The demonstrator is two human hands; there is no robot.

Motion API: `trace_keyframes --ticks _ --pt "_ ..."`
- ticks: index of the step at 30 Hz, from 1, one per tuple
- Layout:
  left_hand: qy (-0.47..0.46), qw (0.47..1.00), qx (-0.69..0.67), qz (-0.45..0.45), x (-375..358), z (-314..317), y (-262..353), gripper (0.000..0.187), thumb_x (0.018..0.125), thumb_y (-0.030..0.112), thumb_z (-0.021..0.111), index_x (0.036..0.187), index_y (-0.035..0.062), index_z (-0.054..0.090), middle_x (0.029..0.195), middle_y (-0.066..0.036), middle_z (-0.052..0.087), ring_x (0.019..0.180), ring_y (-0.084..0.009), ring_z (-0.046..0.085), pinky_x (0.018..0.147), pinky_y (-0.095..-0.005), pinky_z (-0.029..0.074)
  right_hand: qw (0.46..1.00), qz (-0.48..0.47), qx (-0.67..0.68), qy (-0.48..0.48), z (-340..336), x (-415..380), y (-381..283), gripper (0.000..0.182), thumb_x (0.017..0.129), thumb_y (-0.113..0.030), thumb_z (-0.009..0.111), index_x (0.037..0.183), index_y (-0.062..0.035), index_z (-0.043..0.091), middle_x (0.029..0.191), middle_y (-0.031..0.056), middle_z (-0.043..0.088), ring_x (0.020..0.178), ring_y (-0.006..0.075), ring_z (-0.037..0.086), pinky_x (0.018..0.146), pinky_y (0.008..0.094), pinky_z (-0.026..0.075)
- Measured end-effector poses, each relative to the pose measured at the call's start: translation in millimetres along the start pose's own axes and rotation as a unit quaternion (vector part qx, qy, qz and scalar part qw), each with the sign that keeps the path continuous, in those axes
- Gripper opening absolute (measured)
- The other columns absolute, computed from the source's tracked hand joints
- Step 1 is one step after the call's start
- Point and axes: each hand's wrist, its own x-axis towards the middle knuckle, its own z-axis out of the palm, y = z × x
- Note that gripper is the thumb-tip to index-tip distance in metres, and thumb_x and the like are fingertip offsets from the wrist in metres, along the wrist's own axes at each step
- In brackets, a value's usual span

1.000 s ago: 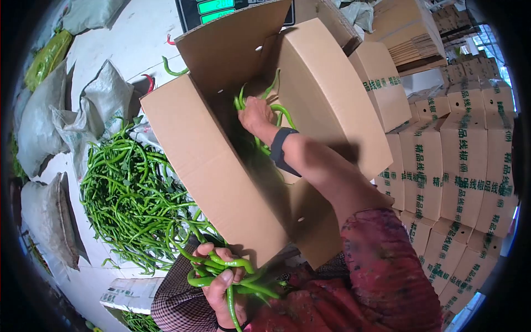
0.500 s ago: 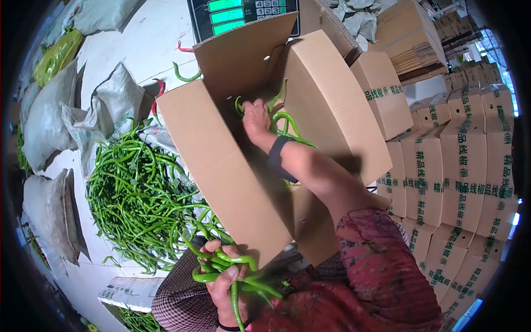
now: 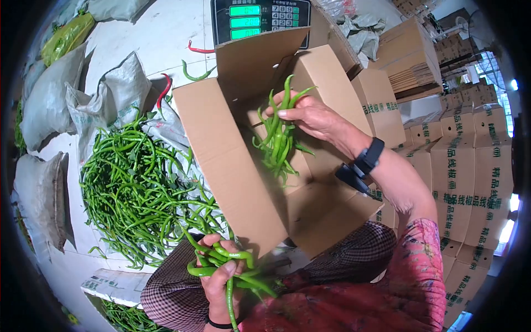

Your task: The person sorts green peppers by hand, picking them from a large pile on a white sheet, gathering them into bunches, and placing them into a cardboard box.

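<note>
An open cardboard box (image 3: 227,160) stands tilted in front of me, its flaps spread. Over its opening my right hand (image 3: 312,116) grips a bunch of green chili peppers (image 3: 279,141), which hang down into the box. My left hand (image 3: 221,276) is near my lap, below the box's near corner, with its fingers wrapped round several green chili peppers (image 3: 232,254). Left of the box lies a large pile of green chili peppers (image 3: 135,199) on a pale sack. A black band and a dark object are on my right wrist.
A digital scale (image 3: 260,21) stands behind the box. Two red peppers (image 3: 165,91) (image 3: 200,48) and a green one (image 3: 196,72) lie on the white floor. Filled sacks (image 3: 52,105) are at the left, stacked printed cartons (image 3: 459,166) at the right.
My right hand has risen from inside the box and moved right, and now a bunch of green peppers shows in it. My left hand still holds its peppers. The view has shifted slightly.
</note>
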Motion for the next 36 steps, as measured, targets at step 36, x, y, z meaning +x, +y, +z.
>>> trace_keyframes --ticks 36 --pt "-0.006 0.999 -0.041 0.030 2 -6 -11 0.057 0.072 0.000 0.062 0.127 0.0041 0.044 0.095 -0.013 0.052 0.061 -0.0123 0.046 0.054 -0.0209 0.043 0.845 0.131 -0.503 -0.123 -13 -27 12 0.026 0.090 -0.017 0.059 0.110 -0.0006 0.063 0.089 0.0060 0.064 0.078 0.0133 0.062 0.071 0.0278 0.052"
